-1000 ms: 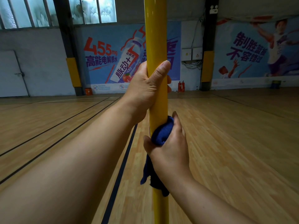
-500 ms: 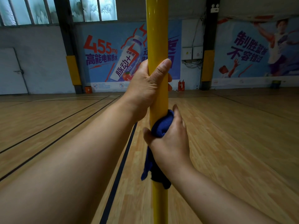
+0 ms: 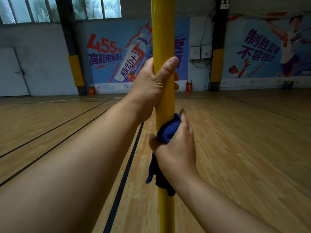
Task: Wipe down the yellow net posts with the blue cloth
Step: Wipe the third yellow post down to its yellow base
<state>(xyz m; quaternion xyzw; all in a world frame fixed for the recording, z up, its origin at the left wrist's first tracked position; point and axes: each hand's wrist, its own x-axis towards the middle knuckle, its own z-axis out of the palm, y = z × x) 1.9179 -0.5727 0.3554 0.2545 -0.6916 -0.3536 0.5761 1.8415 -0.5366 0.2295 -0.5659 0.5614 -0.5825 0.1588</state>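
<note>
Yellow post (image 3: 162,34) stands upright, long axis vertical; left hand (image 3: 151,88) grip wraps it bare, right hand (image 3: 176,148) grip just below clamps blue cloth (image 3: 168,130) around it, unwiped length running below that lower grip.

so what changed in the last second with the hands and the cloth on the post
The right hand has slid the blue cloth a little way up the yellow post, closing in under the left hand. Nothing was taken hold of or let go: the left hand keeps its grip on the post above, and the cloth's tail still hangs below.
</note>
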